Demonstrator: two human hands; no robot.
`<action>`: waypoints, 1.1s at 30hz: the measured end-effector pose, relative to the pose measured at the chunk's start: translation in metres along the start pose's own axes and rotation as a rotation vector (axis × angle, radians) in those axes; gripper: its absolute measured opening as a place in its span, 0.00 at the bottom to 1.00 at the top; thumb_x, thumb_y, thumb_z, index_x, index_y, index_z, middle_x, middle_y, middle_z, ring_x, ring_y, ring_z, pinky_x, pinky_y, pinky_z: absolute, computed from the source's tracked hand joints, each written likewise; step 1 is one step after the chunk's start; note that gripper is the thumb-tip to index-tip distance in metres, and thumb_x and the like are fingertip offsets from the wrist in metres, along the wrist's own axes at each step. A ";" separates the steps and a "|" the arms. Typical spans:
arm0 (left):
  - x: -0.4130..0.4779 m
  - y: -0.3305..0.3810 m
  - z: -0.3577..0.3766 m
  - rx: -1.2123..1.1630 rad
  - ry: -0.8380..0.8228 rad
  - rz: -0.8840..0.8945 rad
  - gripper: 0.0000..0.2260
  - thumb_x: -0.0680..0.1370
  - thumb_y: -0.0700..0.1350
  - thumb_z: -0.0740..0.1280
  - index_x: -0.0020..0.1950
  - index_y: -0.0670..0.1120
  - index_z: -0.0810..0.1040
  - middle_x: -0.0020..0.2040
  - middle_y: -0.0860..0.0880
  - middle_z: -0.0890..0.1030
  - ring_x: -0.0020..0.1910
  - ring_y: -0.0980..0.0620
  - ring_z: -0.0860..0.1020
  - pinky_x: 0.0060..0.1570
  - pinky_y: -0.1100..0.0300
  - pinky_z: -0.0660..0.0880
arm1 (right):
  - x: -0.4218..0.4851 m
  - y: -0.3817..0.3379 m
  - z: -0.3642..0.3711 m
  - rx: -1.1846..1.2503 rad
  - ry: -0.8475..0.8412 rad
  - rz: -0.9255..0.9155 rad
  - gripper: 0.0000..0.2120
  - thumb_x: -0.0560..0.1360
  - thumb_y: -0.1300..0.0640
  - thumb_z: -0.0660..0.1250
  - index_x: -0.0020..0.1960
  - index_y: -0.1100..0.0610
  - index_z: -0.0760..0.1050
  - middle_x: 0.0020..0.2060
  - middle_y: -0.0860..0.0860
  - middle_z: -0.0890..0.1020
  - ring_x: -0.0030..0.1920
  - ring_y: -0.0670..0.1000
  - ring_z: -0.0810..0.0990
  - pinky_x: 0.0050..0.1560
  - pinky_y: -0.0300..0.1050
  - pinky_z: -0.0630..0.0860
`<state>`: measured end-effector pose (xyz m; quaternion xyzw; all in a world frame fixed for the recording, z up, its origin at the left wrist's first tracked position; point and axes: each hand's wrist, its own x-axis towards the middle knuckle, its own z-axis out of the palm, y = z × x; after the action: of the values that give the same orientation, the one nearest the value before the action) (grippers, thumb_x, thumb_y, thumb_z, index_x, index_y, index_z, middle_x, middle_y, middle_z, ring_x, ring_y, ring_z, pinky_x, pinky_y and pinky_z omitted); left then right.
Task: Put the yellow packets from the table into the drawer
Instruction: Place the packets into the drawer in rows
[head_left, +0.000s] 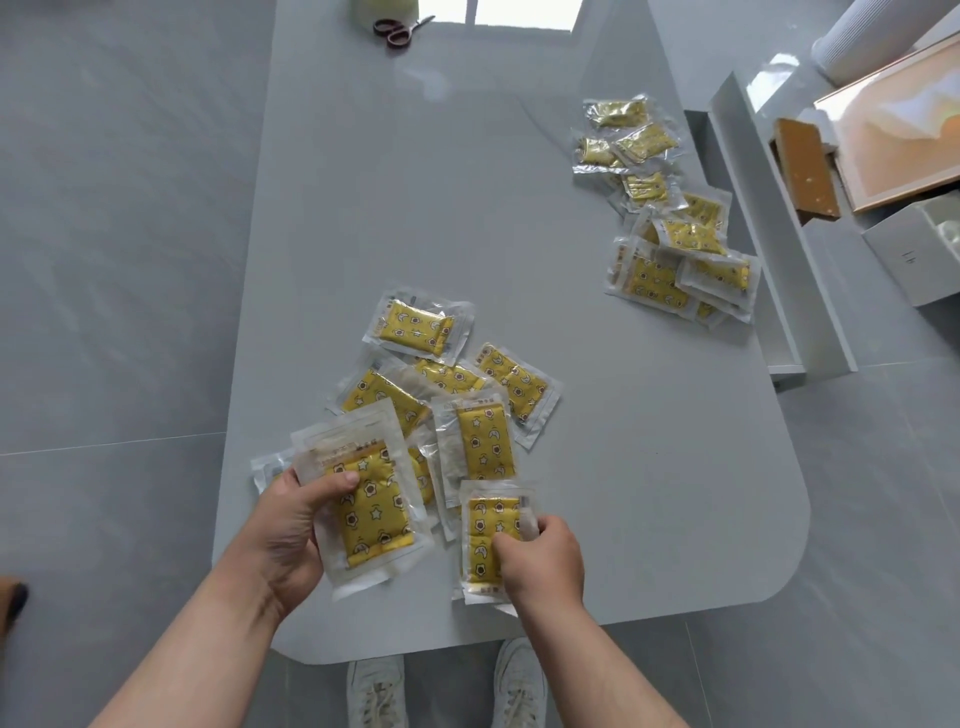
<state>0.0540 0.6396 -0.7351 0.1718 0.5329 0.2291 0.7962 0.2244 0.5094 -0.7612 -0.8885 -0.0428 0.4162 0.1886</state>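
Note:
Several yellow packets in clear wrappers lie in a loose heap (452, 374) near the front of the grey table (415, 208). My left hand (293, 525) grips a stack of packets (371, 504), thumb across the top one. My right hand (540, 558) pinches another yellow packet (485, 535) at its right edge, just above the table. A second heap of yellow packets (670, 218) lies along the table's right edge. Beside that heap an open white drawer (779, 249) sticks out, holding a brown box (805, 166).
Scissors with dark red handles (397, 30) lie at the far end of the table by a pale green object (384, 8). A framed picture (893, 130), a white roll (867, 41) and a white box (919, 249) sit at the right. My white shoes (447, 686) stand under the table's front edge.

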 end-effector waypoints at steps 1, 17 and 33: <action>-0.001 0.002 -0.002 -0.002 -0.006 -0.006 0.25 0.68 0.35 0.68 0.65 0.41 0.75 0.58 0.38 0.80 0.49 0.41 0.82 0.47 0.40 0.79 | -0.002 0.000 0.000 0.025 -0.009 -0.003 0.11 0.69 0.55 0.69 0.48 0.52 0.70 0.44 0.50 0.79 0.43 0.51 0.80 0.43 0.49 0.80; -0.055 0.111 0.054 0.157 -0.121 0.051 0.13 0.75 0.36 0.64 0.59 0.41 0.78 0.47 0.42 0.84 0.43 0.46 0.84 0.38 0.45 0.81 | -0.063 -0.102 -0.093 0.783 -0.149 -0.073 0.10 0.73 0.68 0.70 0.52 0.57 0.76 0.46 0.57 0.85 0.45 0.58 0.85 0.50 0.62 0.81; -0.268 0.154 0.267 0.710 -0.242 0.399 0.17 0.59 0.39 0.71 0.47 0.41 0.82 0.39 0.42 0.85 0.39 0.42 0.84 0.40 0.51 0.79 | -0.237 -0.102 -0.369 0.779 0.038 -0.326 0.09 0.70 0.70 0.72 0.49 0.63 0.80 0.41 0.58 0.86 0.40 0.58 0.86 0.42 0.57 0.83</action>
<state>0.1855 0.6138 -0.3493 0.5609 0.4377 0.1589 0.6845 0.3578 0.4380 -0.3373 -0.7400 -0.0187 0.3493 0.5746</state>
